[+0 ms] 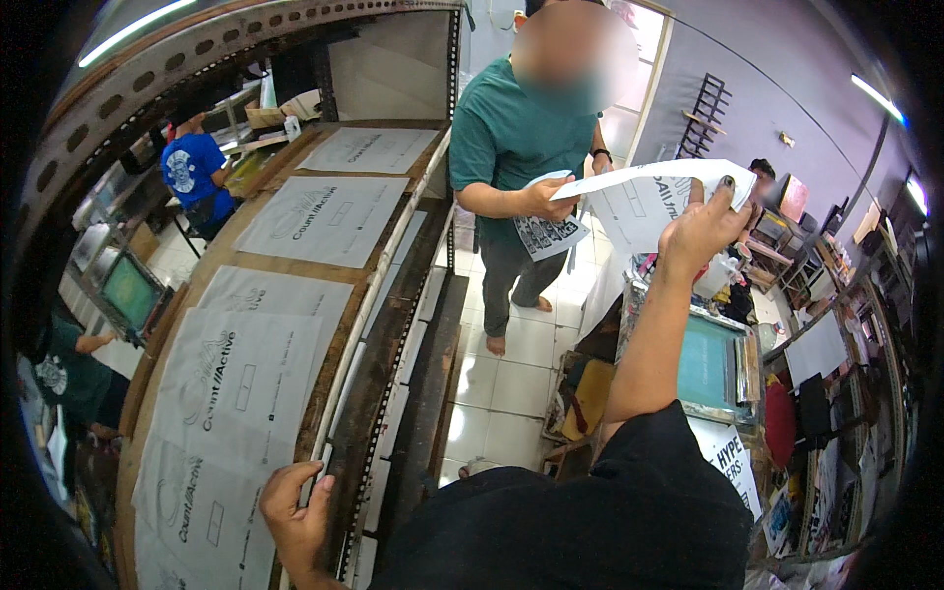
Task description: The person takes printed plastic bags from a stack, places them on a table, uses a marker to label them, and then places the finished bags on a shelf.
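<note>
My right hand (703, 228) is raised at the right, its fingers closed on one end of a thin white printed sheet (629, 208). The sheet droops between us; a person in a green shirt (526, 128) has a hand (548, 197) at its other end. A second sheet with dense black print (551, 236) hangs below that hand. Low at the left, my left hand (295, 506) is curled with thumb and fingers around the pale rail (339, 393) along the rack's edge. Beside it, several white printed sheets (261, 369) lie along the rack's brown board, some overlapping.
A perforated metal frame (454, 128) rises at the rack's far end. Right of the tiled floor (492, 393) stands a table with a teal printing screen (710, 364). Shelving (836, 413) lines the right side. Another person in blue (192, 167) works beyond the rack.
</note>
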A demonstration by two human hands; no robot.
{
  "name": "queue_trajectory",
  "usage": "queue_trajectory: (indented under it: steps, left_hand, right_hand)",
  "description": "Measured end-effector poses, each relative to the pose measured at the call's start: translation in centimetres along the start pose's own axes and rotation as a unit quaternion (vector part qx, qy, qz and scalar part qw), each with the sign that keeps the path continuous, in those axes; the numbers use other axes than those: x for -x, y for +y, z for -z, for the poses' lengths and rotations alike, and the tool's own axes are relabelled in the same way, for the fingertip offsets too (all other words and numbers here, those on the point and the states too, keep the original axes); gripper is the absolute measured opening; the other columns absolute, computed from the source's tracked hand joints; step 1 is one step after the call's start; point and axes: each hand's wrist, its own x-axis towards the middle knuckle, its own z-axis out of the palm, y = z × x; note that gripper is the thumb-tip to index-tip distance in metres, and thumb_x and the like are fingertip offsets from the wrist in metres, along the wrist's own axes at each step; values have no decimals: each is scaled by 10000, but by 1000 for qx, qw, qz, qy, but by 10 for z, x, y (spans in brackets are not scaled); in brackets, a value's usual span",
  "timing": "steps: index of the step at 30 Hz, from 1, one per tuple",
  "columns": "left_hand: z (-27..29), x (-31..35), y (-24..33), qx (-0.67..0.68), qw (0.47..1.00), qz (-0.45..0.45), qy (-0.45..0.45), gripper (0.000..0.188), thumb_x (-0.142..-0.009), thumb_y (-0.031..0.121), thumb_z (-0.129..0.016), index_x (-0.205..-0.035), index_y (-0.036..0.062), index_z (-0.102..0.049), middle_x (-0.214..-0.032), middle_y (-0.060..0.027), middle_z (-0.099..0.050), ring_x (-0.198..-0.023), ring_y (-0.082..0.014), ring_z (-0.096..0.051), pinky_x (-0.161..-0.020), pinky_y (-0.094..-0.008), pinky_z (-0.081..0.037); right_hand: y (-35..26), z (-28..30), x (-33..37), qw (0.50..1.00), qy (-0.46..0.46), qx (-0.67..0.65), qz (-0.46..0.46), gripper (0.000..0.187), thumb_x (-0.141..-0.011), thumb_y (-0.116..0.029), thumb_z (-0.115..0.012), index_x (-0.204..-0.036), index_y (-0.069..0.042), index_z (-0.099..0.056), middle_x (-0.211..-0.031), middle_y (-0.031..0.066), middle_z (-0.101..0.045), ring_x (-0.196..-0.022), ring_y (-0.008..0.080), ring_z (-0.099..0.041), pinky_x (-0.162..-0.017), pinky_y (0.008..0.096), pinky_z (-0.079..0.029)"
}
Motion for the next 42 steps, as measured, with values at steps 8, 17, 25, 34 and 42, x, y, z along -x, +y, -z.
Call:
queue_trajectory:
  steps: [8, 17, 25, 34, 42]
  left_hand:
    - [6, 1, 0, -15, 1000, -3, -27, 191, -813, 89, -755, -974, -5, -714, -949, -163, -724, -902, -290, -693, -835, -365, -512]
    - [3, -2, -4, -10, 999, -42, 0, 197, -775, 91, -788, -917, -18, -706, -911, -165, -724, -823, -334, -686, -752, -385, -519]
    - [2, -2, -4, -5, 999, -44, 14, 195, -779, 107, -791, -902, -16, -703, -882, -167, -725, -801, -335, -695, -733, -383, -524]
    - [3, -3, 2, -14, 1000, -22, 19, 194, -782, 112, -791, -896, -18, -701, -883, -173, -725, -797, -331, -698, -726, -375, -523]
    - [3, -1, -1, 5, 1000, 0, 16, 206, -783, 125, -798, -904, -15, -707, -895, -174, -729, -803, -324, -701, -734, -369, -523]
  right_hand:
    - [0, 2, 3, 1000, 4, -10, 5, 255, -1024, -89, -500, -1253, -2, -425, -1137, 118, -576, -1015, 202, -615, -895, 381, -556]
    - [1, 3, 5, 999, 32, 14, 0, 290, -997, -96, -539, -1247, 8, -436, -1093, 134, -587, -972, 212, -633, -834, 342, -577]
    - [1, -2, 6, 999, 33, 36, 23, 321, -989, -119, -545, -1257, 25, -442, -1088, 138, -577, -928, 209, -629, -793, 329, -568]
    - [-6, -13, 10, 998, 38, 50, 27, 208, -993, -124, -564, -1153, -5, -505, -930, 62, -581, -797, 133, -587, -692, 290, -506]
    - [0, -12, 9, 999, 26, 5, 47, 274, -983, -117, -584, -1200, 8, -474, -956, 82, -606, -822, 151, -629, -686, 297, -536]
